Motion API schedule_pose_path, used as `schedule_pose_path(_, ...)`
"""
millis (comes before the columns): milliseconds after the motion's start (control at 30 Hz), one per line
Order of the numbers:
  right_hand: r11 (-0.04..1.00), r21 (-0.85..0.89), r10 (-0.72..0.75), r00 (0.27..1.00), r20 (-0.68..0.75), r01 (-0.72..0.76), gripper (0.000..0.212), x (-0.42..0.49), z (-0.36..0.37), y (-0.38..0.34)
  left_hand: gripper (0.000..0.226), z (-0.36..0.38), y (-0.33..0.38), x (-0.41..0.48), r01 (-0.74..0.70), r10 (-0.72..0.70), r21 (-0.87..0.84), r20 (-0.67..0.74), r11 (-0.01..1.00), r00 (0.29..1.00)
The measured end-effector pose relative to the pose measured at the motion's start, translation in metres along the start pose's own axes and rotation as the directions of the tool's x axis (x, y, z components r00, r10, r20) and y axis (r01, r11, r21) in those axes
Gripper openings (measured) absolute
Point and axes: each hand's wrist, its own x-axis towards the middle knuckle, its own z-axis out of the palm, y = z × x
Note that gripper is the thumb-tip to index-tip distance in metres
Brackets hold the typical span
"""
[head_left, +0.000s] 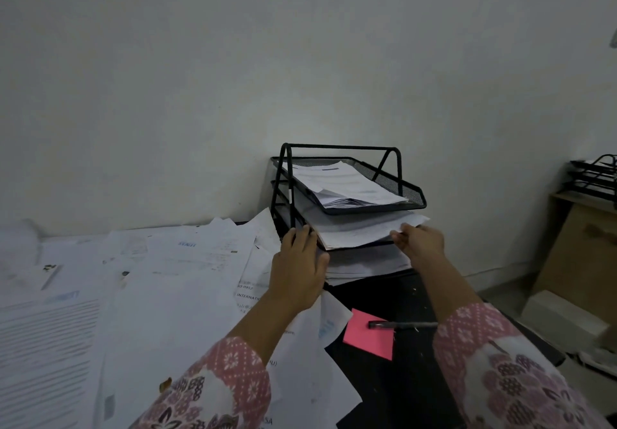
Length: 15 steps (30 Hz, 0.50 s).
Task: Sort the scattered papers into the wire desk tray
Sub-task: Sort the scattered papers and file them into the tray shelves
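Currently the wire desk tray [344, 191], a black mesh unit of three tiers, stands at the back of the desk [394, 298] against the wall [233, 77], about 12 o'clock from the person. All three tiers hold paper. The middle-tier sheaf [364, 229] overhangs the tier's front edge.

Right hand [421, 241]: fingers curled, pinching the sheaf's front right corner. Left hand [299, 266]: fingers fairly straight, laid against the tray's front left post and the sheaf's left edge, seemingly steadying it.

Handling, judged: the sheets are light, limp and slippery against each other, so a sheaf will fan or sag if held at one corner only. Best taken at both side edges, squared, then slid in flat. The tray is light too and may shift when pushed, so bracing the frame makes sense.

Scattered papers [140, 281] cover the desk from 9 to 11 o'clock, overlapping, some running under the left forearm. Much is left to sort.

At 4 o'clock on the bare dark desk lies a pink note [364, 340] with a pen [400, 325] across its top corner. At 2 o'clock, well apart, a second tray [594, 174] sits on a wooden cabinet [581, 261].
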Motion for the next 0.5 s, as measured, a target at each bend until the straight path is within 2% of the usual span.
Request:
schedule_pose_path(100,0.995,-0.098,-0.023,0.999,-0.026,0.02,0.012,0.012,0.007,0.0,0.069,-0.002,-0.002,-0.001,-0.011,0.01,0.083,0.009,0.997,1.0)
schedule_pose_path(200,0.979,-0.198,-0.042,0.999,-0.026,0.036,0.026,0.02,0.014,0.002,0.082,0.002,0.001,-0.002,-0.019,0.02,0.123,-0.009,0.992,1.0)
schedule_pose_path(300,0.964,-0.262,-0.07,0.996,-0.058,0.052,0.027,0.023,0.018,0.004,0.081,0.007,-0.001,-0.001,-0.027,0.031,0.134,-0.03,0.991,0.999)
schedule_pose_path(400,0.95,-0.302,-0.084,0.996,0.005,0.082,0.023,0.024,0.017,0.006,0.093,0.008,-0.003,-0.001,-0.039,0.043,0.145,-0.025,0.989,0.999)
schedule_pose_path(500,0.939,-0.331,-0.098,0.995,-0.008,0.089,0.024,0.023,0.018,0.006,0.095,0.008,-0.005,-0.001,-0.041,0.042,0.155,-0.008,0.987,0.999)
